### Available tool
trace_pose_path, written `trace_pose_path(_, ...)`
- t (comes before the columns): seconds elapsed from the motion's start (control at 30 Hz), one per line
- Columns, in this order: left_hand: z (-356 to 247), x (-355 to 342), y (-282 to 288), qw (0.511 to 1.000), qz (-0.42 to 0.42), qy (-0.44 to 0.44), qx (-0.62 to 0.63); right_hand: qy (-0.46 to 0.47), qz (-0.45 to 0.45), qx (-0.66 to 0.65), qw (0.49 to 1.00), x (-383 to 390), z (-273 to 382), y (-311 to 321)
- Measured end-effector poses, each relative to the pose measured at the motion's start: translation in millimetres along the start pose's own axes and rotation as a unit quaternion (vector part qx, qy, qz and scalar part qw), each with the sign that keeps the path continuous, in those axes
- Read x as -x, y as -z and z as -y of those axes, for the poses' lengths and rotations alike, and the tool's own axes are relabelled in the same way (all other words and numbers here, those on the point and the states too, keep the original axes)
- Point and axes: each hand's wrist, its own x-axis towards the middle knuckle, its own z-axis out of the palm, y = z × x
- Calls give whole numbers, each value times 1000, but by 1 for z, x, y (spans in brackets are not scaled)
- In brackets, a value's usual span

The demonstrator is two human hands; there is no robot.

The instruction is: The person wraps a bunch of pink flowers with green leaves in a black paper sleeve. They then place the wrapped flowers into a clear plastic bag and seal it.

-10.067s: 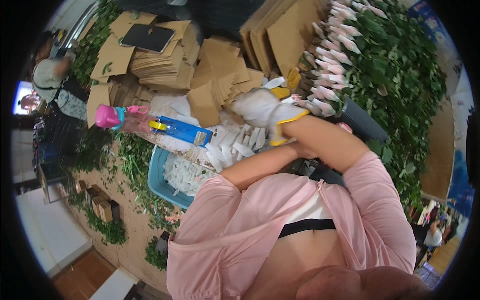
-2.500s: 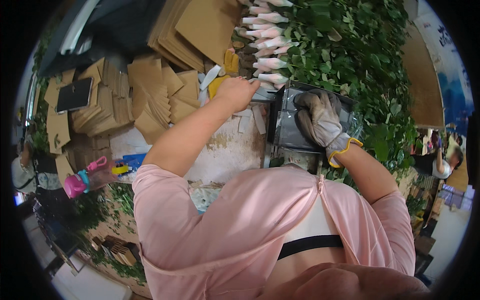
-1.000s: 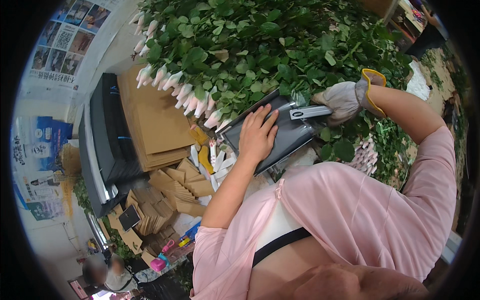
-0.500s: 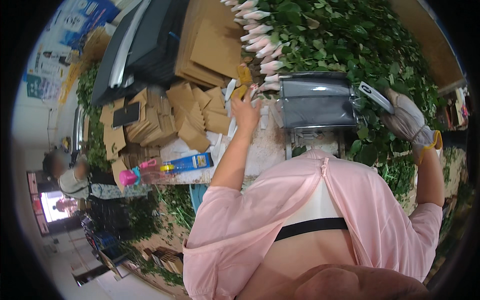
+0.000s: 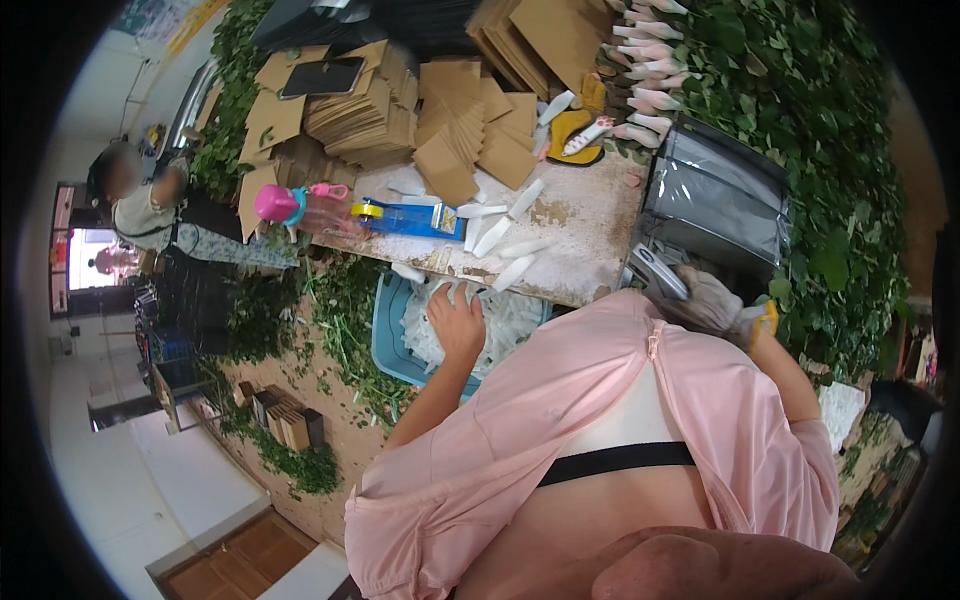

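Right now my left hand (image 5: 458, 322) is down in the blue tub (image 5: 388, 335) below the table edge, fingers spread flat on the heap of white sleeves (image 5: 500, 328), not gripping any that I can see. Right hand (image 5: 705, 300), in a grey glove w/ yellow cuff, is curled round a silver-grey tool (image 5: 655, 270), just beside the grey tray (image 5: 715, 200) at the bench's right end. More white sleeves lie loose on the worn tabletop (image 5: 590, 215), near a blue tape dispenser (image 5: 410, 218) & pink-capped bottle (image 5: 295, 205). Cardboard stacks (image 5: 370, 100) behind; leafy stems (image 5: 800, 110) to the right.
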Motion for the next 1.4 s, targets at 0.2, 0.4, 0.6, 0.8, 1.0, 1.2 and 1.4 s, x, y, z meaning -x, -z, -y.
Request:
trace_pose_path(0.2, -92, -93, -18, 992, -17, -124, 3, -224, 19, -167, 960, -78, 36, -37)
trace_pose_path(0.4, -89, -70, -37, 990, 124, -46, -38, -124, 80, -391, 909, -84, 15, -45)
trace_pose_path(0.6, -2, 12, -19, 995, 9, 30, -93, 124, 71, -80, 987, -101, 9, -63)
trace_pose_path(0.8, -21, -50, -3, 957, 61, 15, 284, 429, -169, 45, 886, -214, 146, -92)
trace_pose_path(1.0, -28, -101, -27, 649, 25, 257, 715, 568, 5, 182, 802, -308, 177, -106)
trace_pose_path(1.2, -24, -109, -8, 643, 41, 262, 719, 64, 223, -205, 951, -184, 50, -58)
trace_pose_path(1.4, 9, -106, -39, 699, -13, 313, 643, 201, 132, -31, 970, -181, 3, -115)
